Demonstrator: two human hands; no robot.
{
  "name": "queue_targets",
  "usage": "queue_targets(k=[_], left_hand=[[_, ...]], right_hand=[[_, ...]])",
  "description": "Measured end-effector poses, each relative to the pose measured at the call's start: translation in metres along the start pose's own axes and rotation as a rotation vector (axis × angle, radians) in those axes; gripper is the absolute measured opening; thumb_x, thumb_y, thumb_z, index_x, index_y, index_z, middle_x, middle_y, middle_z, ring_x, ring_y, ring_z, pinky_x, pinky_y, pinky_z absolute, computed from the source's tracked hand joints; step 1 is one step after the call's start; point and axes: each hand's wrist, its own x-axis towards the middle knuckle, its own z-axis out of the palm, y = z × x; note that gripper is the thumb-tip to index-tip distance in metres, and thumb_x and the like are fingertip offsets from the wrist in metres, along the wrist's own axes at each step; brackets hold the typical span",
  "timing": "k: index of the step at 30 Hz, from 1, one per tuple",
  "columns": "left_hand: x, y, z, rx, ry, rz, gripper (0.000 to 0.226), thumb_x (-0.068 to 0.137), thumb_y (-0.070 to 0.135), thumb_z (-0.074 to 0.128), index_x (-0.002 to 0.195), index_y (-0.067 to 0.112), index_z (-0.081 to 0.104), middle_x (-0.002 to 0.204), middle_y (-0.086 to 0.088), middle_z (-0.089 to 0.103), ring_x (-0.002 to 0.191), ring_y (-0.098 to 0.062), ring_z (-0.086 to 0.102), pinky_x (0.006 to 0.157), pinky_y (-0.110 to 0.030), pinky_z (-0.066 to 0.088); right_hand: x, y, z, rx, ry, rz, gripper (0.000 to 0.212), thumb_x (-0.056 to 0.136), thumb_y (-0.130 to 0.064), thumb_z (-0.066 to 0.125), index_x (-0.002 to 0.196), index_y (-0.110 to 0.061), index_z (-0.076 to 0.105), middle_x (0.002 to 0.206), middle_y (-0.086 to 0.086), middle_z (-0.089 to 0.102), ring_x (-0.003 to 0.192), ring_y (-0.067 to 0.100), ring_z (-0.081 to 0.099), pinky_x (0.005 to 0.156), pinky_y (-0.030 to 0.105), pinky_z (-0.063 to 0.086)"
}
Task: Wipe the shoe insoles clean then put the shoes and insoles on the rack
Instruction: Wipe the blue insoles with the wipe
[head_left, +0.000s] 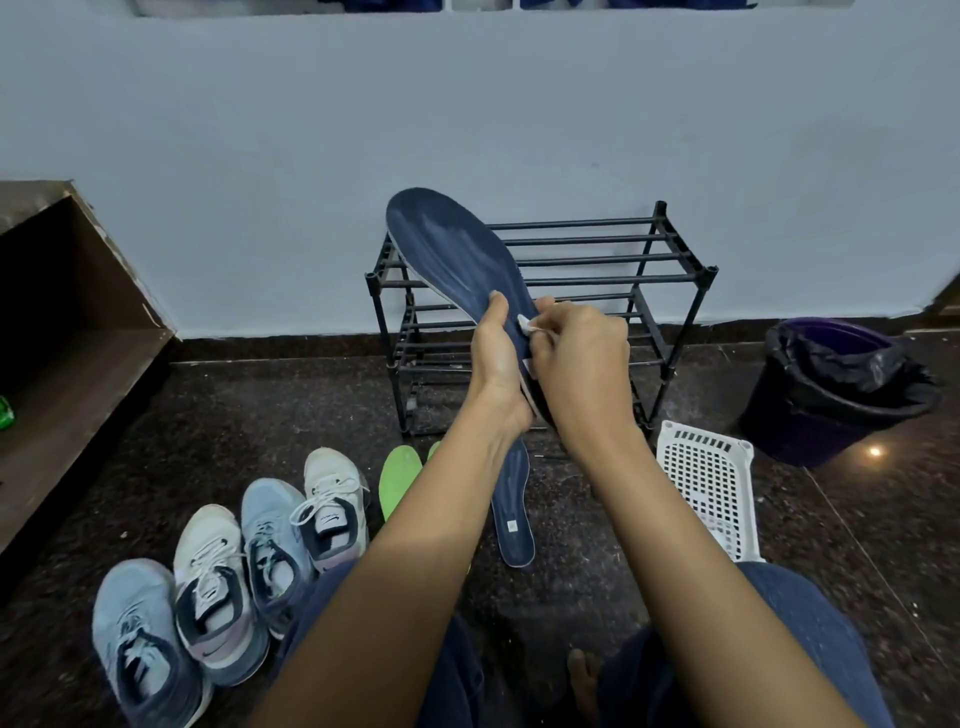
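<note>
My left hand (496, 358) grips the heel end of a dark blue insole (454, 249), held up with its toe pointing up and left. My right hand (582, 358) pinches a small white wipe (525, 324) against the insole's lower part. Behind stands a black tiered shoe rack (613, 270) with nothing on its bars. A second dark blue insole (514, 514) lies on the floor below my arms. Two green insoles (399, 478) lie beside it, partly hidden by my left forearm. Several sneakers (234, 577), light blue and white, sit in a row at the lower left.
A white plastic basket (711, 483) lies on the floor at the right. A dark bin with a black liner (831, 389) stands further right. A brown wooden shelf unit (67, 332) is at the left. My knees in blue trousers fill the bottom.
</note>
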Motion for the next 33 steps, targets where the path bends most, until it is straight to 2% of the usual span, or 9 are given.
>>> queue_targets(k=[3,8,10,14,17,22,27,30,33], left_hand=[[0.008,0.004,-0.002,-0.023,-0.011,0.074,0.052,0.102,0.048,0.031,0.085,0.008,0.059,0.07,-0.006,0.07,0.066,-0.018,0.067,0.069,-0.029,0.052],[0.016,0.017,-0.01,-0.059,-0.052,0.176,0.052,0.104,0.042,0.03,0.088,0.002,0.059,0.075,-0.013,0.071,0.084,-0.027,0.069,0.085,-0.036,0.053],[0.015,0.019,-0.01,-0.033,-0.066,0.161,0.053,0.103,0.044,0.032,0.089,0.002,0.06,0.073,-0.011,0.069,0.079,-0.025,0.07,0.083,-0.036,0.054],[0.012,0.021,-0.011,0.034,-0.124,0.069,0.056,0.101,0.05,0.033,0.092,0.005,0.064,0.073,-0.006,0.067,0.07,-0.02,0.066,0.073,-0.035,0.052],[0.008,0.02,-0.011,0.122,-0.181,0.027,0.052,0.1,0.05,0.033,0.098,0.01,0.066,0.081,-0.003,0.07,0.071,-0.02,0.067,0.07,-0.031,0.054],[0.004,0.022,-0.012,-0.032,-0.274,0.025,0.053,0.094,0.055,0.04,0.099,0.008,0.062,0.09,-0.01,0.07,0.072,-0.026,0.069,0.07,-0.036,0.058],[0.002,0.024,-0.012,-0.137,-0.298,0.016,0.057,0.09,0.061,0.043,0.087,0.007,0.057,0.089,-0.012,0.066,0.073,-0.027,0.069,0.066,-0.039,0.059],[0.004,0.026,-0.014,-0.09,-0.261,0.009,0.058,0.087,0.066,0.042,0.08,0.011,0.055,0.076,-0.007,0.059,0.065,-0.023,0.062,0.062,-0.031,0.052],[0.004,0.024,-0.013,0.002,-0.224,0.0,0.059,0.086,0.07,0.04,0.075,0.014,0.055,0.064,-0.002,0.055,0.057,-0.016,0.053,0.053,-0.025,0.04]], right_hand=[[-0.005,0.003,-0.004,-0.042,-0.071,0.098,0.022,0.089,-0.007,0.055,0.105,-0.012,0.068,0.087,0.005,0.066,0.089,0.027,0.063,0.081,0.038,0.051],[-0.009,0.013,-0.02,0.05,-0.258,0.222,0.011,0.085,-0.02,0.068,0.075,-0.015,0.069,0.077,0.009,0.068,0.068,0.019,0.064,0.06,0.025,0.052],[-0.003,0.016,-0.031,0.216,-0.277,0.258,0.006,0.082,-0.017,0.07,0.076,-0.017,0.07,0.072,0.001,0.068,0.061,0.009,0.061,0.053,0.014,0.045],[0.001,0.01,-0.038,0.838,-0.32,0.399,0.01,0.085,-0.002,0.064,0.093,-0.003,0.07,0.083,0.01,0.07,0.068,0.014,0.063,0.061,0.025,0.051],[-0.001,-0.002,-0.034,1.039,-0.407,0.441,0.011,0.089,0.001,0.058,0.094,-0.004,0.066,0.078,0.007,0.067,0.066,0.013,0.062,0.059,0.022,0.054],[-0.003,0.002,-0.017,0.487,-0.177,0.216,0.015,0.079,-0.017,0.071,0.089,-0.014,0.06,0.077,0.002,0.068,0.071,0.017,0.065,0.07,0.029,0.053],[-0.011,0.003,-0.014,0.195,0.023,-0.009,0.01,0.079,-0.007,0.061,0.087,-0.011,0.055,0.08,-0.001,0.064,0.077,0.021,0.06,0.069,0.03,0.046],[-0.008,0.003,-0.017,0.466,-0.023,0.098,0.009,0.079,-0.003,0.063,0.083,-0.011,0.062,0.076,-0.002,0.064,0.075,0.016,0.064,0.066,0.018,0.048],[-0.007,-0.003,-0.016,0.813,-0.086,0.219,0.009,0.081,0.001,0.065,0.087,-0.006,0.067,0.078,0.003,0.067,0.074,0.016,0.066,0.064,0.022,0.052]])
